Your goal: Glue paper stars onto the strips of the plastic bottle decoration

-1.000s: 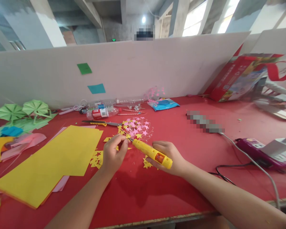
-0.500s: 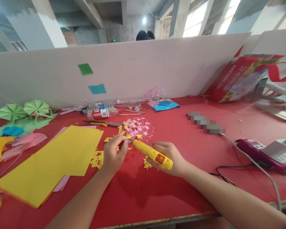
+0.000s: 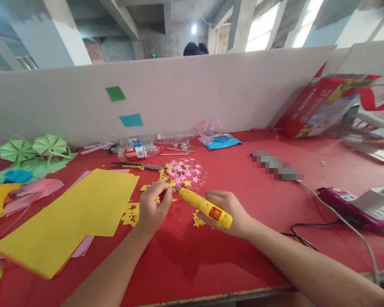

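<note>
My right hand (image 3: 232, 211) is wrapped round a yellow hot glue gun (image 3: 201, 204) with an orange window near its rear. Its thin metal nozzle points left, up against a small yellow paper star (image 3: 173, 183). The thumb and forefinger of my left hand (image 3: 155, 202) pinch that star. Just beyond the nozzle lies a clear plastic piece (image 3: 200, 181) covered with pink paper stars (image 3: 182, 170) and a few yellow ones. Loose yellow stars lie beside my left hand and under the glue gun; some are partly hidden.
Yellow paper sheets (image 3: 67, 213) lie left, near another yellow glue gun (image 3: 1, 198) and green paper umbrellas (image 3: 51, 147). Scissors (image 3: 137, 165), a plastic bottle (image 3: 139, 152) and a blue wipes pack (image 3: 220, 141) sit farther back. A cord (image 3: 302, 224) runs right; a white partition (image 3: 166, 94) stands behind.
</note>
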Motion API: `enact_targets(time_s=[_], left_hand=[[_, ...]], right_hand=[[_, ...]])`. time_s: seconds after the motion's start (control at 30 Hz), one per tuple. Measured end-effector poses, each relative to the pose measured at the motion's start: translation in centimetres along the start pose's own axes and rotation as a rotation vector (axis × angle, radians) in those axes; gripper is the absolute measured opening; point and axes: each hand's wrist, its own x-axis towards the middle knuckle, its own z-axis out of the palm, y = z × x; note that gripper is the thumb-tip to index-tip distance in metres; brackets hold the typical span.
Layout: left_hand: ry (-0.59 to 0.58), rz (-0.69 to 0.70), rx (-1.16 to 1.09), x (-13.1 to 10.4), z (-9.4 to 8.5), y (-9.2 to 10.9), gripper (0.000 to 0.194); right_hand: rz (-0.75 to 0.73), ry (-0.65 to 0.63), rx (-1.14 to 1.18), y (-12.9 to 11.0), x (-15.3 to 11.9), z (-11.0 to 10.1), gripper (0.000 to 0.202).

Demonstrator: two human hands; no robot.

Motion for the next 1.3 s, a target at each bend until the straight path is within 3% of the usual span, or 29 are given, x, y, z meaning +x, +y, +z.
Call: enact_targets(time_s=[0.3, 0.43, 0.53, 0.63, 0.67, 0.8, 0.93, 1.07, 1.13, 1.17, 1.23, 1.3], left_hand=[[-0.033, 0.103, 0.037, 0.1, -0.4, 0.0, 0.021], [-0.026, -0.006, -0.063, 0.1, -0.4, 0.1, 0.021], [-0.026, -0.127, -0.150, 0.2, -0.4, 0.1, 0.022], [-0.044, -0.206, -0.242, 0.2, -0.5, 0.2, 0.023], [-0.058, -0.222, -0.271, 0.1, -0.5, 0.3, 0.023], [-0.164, -0.280, -0.376, -0.1, -0.6, 1.0, 0.023], [-0.317, -0.379, -0.522, -0.5, -0.3, 1.8, 0.022], [-0.474, -0.573, -0.743, -0.8, 0.4, 1.8, 0.021], [-0.533, -0.673, -0.861, -0.9, 0.9, 1.6, 0.020], [-0.553, -0.722, -0.912, -0.9, 1.1, 1.6, 0.018], [-0.569, -0.810, -0.996, -1.0, 1.4, 1.7, 0.016], [-0.574, -0.864, -1.062, -1.0, 1.5, 1.9, 0.016]], right_hand=[[0.033, 0.017, 0.000, 0.0, 0.1, -0.4, 0.034], [0.017, 0.215, -0.012, 0.3, 0.3, -1.1, 0.026], [0.156, 0.293, -0.123, 1.6, 0.6, -2.0, 0.021], [0.490, 0.113, -0.364, 3.7, 0.8, -2.9, 0.016], [0.530, 0.060, -0.384, 4.4, 0.7, -3.1, 0.015], [0.584, -0.125, -0.404, 6.6, 0.3, -3.3, 0.018], [0.599, -0.225, -0.436, 6.8, 0.1, -3.2, 0.016], [0.492, -0.116, -0.457, 4.6, 0.7, -3.0, 0.028], [0.383, -0.014, -0.431, 2.8, 0.9, -2.6, 0.022], [0.185, 0.106, -0.336, 1.9, 0.9, -2.2, 0.017], [-0.129, 0.204, -0.158, 0.3, 0.7, -1.5, 0.019], [-0.218, 0.202, -0.077, -0.7, 0.4, -0.8, 0.021]])
